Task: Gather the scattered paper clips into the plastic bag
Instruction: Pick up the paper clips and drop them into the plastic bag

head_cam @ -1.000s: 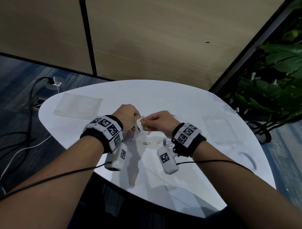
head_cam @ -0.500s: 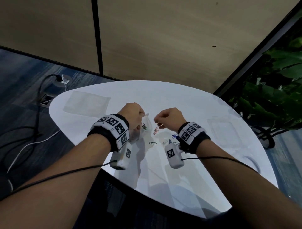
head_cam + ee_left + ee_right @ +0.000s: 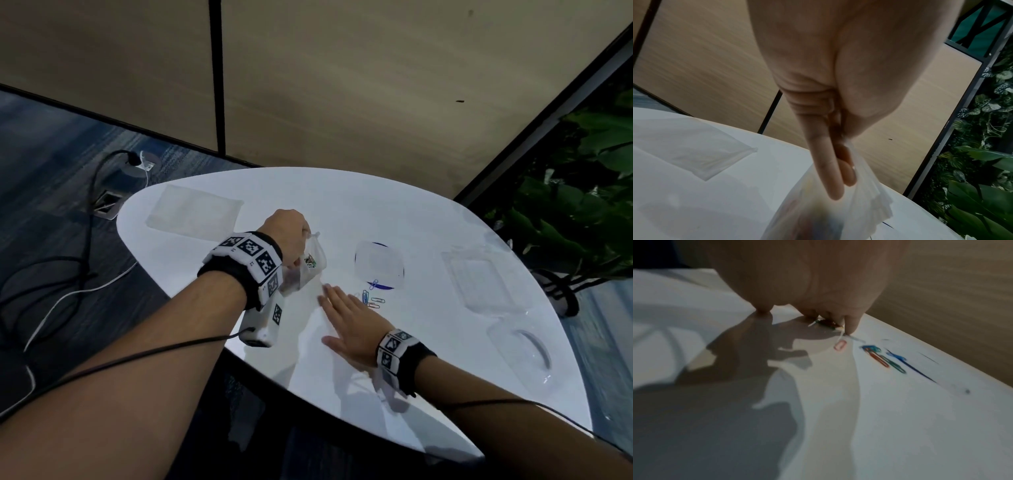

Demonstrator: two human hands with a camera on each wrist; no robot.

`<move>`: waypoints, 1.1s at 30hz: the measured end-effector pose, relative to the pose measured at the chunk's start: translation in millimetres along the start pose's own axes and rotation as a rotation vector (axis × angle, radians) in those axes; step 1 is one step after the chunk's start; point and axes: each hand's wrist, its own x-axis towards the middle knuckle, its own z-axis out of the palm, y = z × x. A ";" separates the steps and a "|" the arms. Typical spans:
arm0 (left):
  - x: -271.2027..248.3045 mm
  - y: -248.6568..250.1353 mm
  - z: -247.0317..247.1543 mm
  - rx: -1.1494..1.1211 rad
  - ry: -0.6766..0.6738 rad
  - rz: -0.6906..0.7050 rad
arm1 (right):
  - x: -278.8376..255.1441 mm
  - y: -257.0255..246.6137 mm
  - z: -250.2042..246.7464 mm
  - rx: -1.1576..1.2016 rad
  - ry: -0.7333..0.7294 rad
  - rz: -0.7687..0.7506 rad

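Observation:
My left hand (image 3: 289, 233) pinches the top edge of a small clear plastic bag (image 3: 310, 265), which hangs above the white table (image 3: 342, 205) with several coloured clips inside. In the left wrist view my fingers (image 3: 836, 178) grip the bag's crumpled mouth (image 3: 865, 194). My right hand (image 3: 346, 318) lies flat on the table with straight fingers, just left of several loose paper clips (image 3: 371, 298). The right wrist view shows those clips (image 3: 882, 358) in blue, red and green, a pink clip (image 3: 840, 345), and a fingertip (image 3: 851, 328) touching the tabletop near them.
A flat clear bag (image 3: 195, 212) lies at the table's far left. A clear lid with a blue rim (image 3: 378, 265) sits beyond the clips. Clear plastic trays (image 3: 479, 277) (image 3: 520, 353) lie at the right. A plant (image 3: 582, 205) stands right; cables (image 3: 85, 240) run on the floor.
My right hand left the bag's mouth, dropped to the table and flattened beside the loose clips. My left hand stayed up, still holding the bag. The head view tilted.

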 end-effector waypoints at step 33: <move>-5.4 13.3 5.0 0.114 -0.016 0.005 | -13.6 28.3 5.9 0.097 0.114 0.156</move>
